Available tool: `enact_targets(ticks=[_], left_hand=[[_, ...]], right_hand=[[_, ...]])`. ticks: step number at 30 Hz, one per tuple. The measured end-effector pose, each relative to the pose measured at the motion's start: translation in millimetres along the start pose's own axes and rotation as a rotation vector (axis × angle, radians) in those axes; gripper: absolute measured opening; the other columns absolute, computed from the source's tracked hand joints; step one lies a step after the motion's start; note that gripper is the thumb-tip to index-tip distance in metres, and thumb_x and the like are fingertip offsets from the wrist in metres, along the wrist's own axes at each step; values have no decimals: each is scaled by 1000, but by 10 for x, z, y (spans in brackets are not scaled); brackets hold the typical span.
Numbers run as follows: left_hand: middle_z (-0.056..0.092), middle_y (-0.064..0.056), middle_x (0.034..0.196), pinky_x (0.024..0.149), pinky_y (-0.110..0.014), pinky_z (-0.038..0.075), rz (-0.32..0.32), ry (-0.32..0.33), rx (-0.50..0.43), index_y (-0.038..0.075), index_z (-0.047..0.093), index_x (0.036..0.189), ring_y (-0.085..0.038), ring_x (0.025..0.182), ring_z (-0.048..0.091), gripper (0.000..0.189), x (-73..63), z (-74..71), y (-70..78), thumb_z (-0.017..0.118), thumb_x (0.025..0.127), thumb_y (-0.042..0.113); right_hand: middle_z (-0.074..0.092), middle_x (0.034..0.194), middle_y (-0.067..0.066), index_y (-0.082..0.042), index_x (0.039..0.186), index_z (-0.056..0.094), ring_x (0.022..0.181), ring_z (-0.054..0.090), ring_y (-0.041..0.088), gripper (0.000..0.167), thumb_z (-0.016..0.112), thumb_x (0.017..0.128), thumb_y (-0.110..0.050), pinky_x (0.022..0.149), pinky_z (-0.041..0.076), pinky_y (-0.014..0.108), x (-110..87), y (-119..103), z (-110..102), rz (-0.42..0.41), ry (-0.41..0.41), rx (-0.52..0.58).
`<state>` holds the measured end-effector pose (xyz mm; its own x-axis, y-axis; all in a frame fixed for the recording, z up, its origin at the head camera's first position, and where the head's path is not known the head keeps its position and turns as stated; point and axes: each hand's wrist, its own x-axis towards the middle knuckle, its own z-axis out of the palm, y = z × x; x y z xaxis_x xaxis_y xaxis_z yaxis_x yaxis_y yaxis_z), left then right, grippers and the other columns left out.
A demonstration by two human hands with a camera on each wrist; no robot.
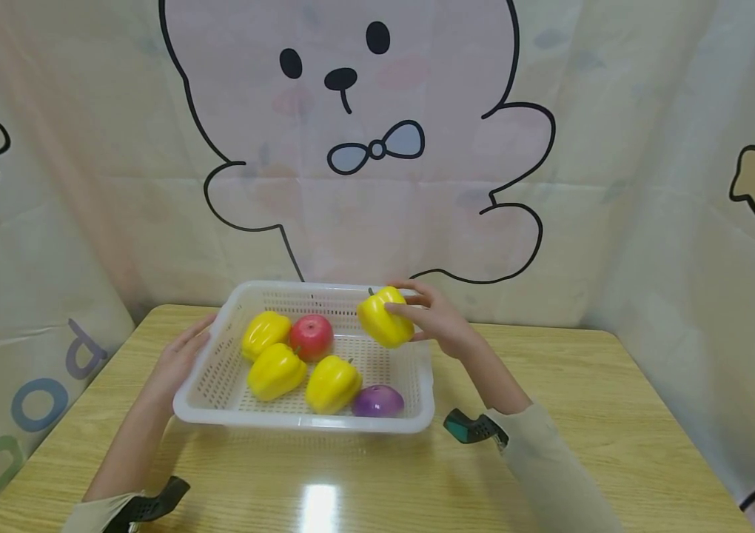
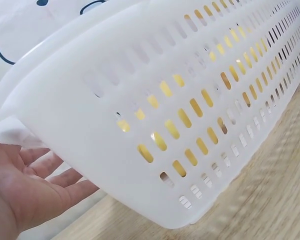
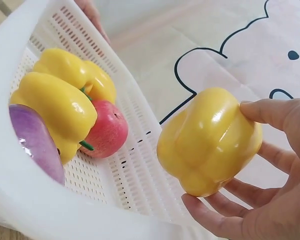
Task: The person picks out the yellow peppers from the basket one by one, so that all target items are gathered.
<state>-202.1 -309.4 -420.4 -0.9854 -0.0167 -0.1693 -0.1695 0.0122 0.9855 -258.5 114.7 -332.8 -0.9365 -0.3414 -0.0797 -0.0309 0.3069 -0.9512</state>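
Note:
A yellow bell pepper [image 1: 386, 317] is held between the fingers and thumb of my right hand [image 1: 440, 322], over the right end of a white plastic basket [image 1: 217, 420]. Inside the basket lie more yellow peppers [image 1: 277, 372], a red apple [image 1: 313, 337] and a purple onion [image 1: 378, 401], partly behind the near wall in the right wrist view. My left hand [image 1: 180, 363] is at the basket's left end, its fingers lying along the outer wall. From the left wrist, those fingers [image 2: 72, 192] show loosely extended below the rim.
The basket stands on a wooden table [image 1: 551, 414], toward its back edge. Behind it hangs a curtain [image 1: 591, 185] with a cartoon bear print, and cloth also borders both sides. Wrist straps [image 1: 474, 427] are on both arms.

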Motion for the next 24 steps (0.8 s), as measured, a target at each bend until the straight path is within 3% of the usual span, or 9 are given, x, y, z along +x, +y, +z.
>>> enact_targets(ticks=[24], left_hand=[[65,23,110,83,-27,60,19,1,35,20,17,171,-2,98,68,63,17,2,-19,39,115,41]], right_hand=[[46,157,26,-11,158,44,137,53,47,58,64,106,-25,99,56,59,-235,152,-133,-68,69,45]])
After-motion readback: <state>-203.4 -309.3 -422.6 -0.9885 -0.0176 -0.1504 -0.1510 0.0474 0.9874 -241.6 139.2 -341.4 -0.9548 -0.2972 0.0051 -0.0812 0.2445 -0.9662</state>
